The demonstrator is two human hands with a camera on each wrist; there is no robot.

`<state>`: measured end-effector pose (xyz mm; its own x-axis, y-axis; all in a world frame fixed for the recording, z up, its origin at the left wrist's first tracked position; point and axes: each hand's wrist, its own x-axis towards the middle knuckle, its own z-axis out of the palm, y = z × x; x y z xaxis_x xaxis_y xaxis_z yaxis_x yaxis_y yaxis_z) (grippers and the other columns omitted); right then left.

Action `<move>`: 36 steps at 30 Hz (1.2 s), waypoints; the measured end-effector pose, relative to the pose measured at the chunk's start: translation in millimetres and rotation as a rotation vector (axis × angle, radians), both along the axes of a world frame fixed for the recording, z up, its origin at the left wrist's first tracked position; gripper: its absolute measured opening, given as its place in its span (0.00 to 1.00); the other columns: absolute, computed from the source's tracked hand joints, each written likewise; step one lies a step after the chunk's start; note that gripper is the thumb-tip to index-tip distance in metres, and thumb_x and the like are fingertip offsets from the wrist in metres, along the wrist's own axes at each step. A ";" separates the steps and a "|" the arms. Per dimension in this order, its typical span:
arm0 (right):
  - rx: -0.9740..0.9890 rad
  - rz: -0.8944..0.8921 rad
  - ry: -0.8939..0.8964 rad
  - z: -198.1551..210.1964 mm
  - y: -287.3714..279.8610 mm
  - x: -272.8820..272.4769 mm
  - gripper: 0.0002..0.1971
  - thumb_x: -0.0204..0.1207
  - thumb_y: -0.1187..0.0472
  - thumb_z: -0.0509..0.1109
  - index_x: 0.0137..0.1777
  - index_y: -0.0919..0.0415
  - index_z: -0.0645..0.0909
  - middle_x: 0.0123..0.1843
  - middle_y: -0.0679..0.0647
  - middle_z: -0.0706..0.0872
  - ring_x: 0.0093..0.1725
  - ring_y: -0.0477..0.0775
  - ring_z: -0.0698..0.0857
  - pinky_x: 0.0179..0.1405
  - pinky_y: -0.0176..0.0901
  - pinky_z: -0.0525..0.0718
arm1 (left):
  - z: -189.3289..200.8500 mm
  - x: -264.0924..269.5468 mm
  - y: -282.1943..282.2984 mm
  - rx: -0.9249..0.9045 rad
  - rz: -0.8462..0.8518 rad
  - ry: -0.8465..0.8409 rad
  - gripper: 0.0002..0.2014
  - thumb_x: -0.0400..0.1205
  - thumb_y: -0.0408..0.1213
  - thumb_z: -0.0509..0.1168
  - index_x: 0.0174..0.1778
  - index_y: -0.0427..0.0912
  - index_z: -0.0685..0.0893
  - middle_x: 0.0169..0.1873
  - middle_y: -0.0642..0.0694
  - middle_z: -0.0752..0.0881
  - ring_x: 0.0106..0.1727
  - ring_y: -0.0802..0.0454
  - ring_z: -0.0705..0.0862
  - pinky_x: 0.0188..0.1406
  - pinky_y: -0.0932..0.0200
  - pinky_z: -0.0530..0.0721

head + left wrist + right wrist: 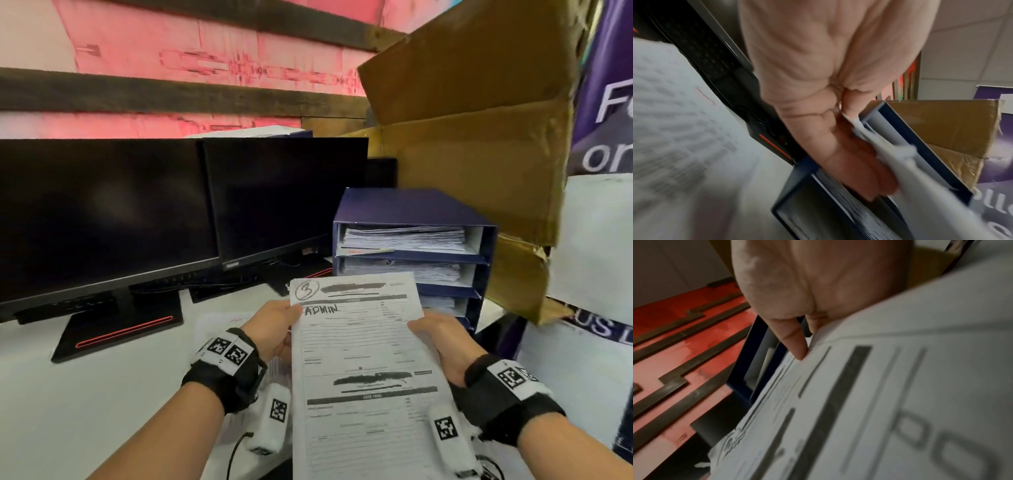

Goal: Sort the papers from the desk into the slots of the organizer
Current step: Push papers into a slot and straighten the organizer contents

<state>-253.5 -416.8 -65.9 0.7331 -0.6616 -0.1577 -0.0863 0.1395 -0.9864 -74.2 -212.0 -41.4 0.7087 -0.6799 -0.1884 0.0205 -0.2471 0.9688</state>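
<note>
Papers (pixel 363 359), seemingly several, gripped by two hands.

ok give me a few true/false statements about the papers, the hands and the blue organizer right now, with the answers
1. Both hands hold the paper: the left hand at its left edge, the right hand at its right edge. True.
2. The paper has a circled 3 and the handwritten word ADMIN near its top. True.
3. The blue organizer has no papers in any slot. False: stacks of papers lie in its visible slots.
4. The two monitors are switched on and show a document. False: both screens are dark.
5. The organizer stands to the left of the monitors. False: it stands to their right, in front of a cardboard box.
</note>
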 end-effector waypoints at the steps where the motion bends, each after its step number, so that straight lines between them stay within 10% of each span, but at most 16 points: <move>1: -0.003 -0.030 0.012 2.7 -6.4 -8.6 0.13 0.80 0.75 0.59 0.59 0.71 0.83 0.55 0.68 0.89 0.56 0.72 0.87 0.62 0.64 0.82 | 1.6 -6.3 -12.3 0.000 -0.005 0.022 0.16 0.89 0.38 0.52 0.58 0.36 0.83 0.40 0.39 0.91 0.34 0.45 0.87 0.32 0.53 0.87; 15: -0.004 -0.224 0.045 44.1 -69.9 -41.9 0.16 0.79 0.73 0.63 0.65 0.77 0.77 0.57 0.74 0.86 0.56 0.75 0.86 0.63 0.72 0.79 | 16.6 -35.7 -95.1 0.001 -0.020 0.236 0.14 0.88 0.39 0.55 0.62 0.36 0.81 0.53 0.36 0.89 0.45 0.41 0.88 0.42 0.46 0.88; 21: 0.064 -0.102 0.028 49.9 -65.7 -38.9 0.13 0.82 0.64 0.64 0.63 0.67 0.79 0.58 0.67 0.88 0.55 0.69 0.87 0.47 0.54 0.86 | 17.6 -7.3 -108.5 -0.089 0.162 0.192 0.15 0.84 0.38 0.61 0.60 0.31 0.81 0.52 0.31 0.87 0.51 0.33 0.87 0.57 0.33 0.83; 26: -0.028 -0.062 0.062 39.6 -69.7 -43.3 0.13 0.81 0.67 0.66 0.64 0.68 0.81 0.58 0.65 0.89 0.58 0.68 0.87 0.66 0.65 0.80 | 15.5 8.9 -128.5 -0.109 0.185 0.183 0.20 0.78 0.43 0.65 0.61 0.34 0.81 0.55 0.32 0.87 0.55 0.34 0.87 0.61 0.32 0.81; 34: 0.100 -0.236 -0.025 53.9 -72.4 -19.6 0.16 0.79 0.60 0.69 0.62 0.68 0.79 0.55 0.67 0.89 0.51 0.70 0.89 0.52 0.62 0.88 | 29.1 -25.5 -108.1 0.031 0.016 -0.055 0.14 0.83 0.32 0.64 0.63 0.29 0.79 0.50 0.37 0.81 0.45 0.44 0.82 0.50 0.50 0.83; 36: 0.104 -0.172 0.056 51.3 -68.5 -27.8 0.16 0.80 0.54 0.67 0.61 0.63 0.79 0.51 0.64 0.89 0.39 0.63 0.88 0.35 0.49 0.89 | 31.2 -21.0 -113.0 0.022 0.064 -0.079 0.11 0.84 0.34 0.63 0.60 0.34 0.80 0.49 0.37 0.81 0.42 0.45 0.81 0.45 0.52 0.83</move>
<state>-281.3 -485.3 -14.6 0.5990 -0.7543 -0.2688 -0.1068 0.2574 -0.9604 -95.2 -325.0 -10.2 0.7635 -0.6294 -0.1445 -0.0394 -0.2688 0.9624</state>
